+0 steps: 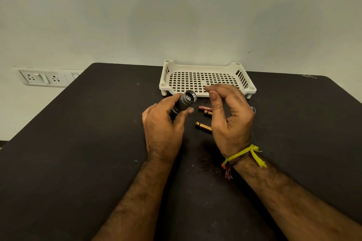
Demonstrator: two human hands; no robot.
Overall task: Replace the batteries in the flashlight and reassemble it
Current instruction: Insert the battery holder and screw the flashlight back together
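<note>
The left hand [162, 123] grips the flashlight [184, 101], its open end up. The right hand [229, 115] hovers half-curled and empty above three batteries [203, 125] on the table [78, 143].

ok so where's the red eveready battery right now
In the head view the red Eveready battery lies on the black table, just in front of the white tray, between the two hands.

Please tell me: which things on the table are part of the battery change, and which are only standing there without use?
Part of the job:
- flashlight, held in the left hand
- red battery
- second battery beside it
- copper battery, nearer the person
- right hand, open, holding nothing visible

Just lying about:
- white perforated tray, nothing in it
- wall sockets
</note>
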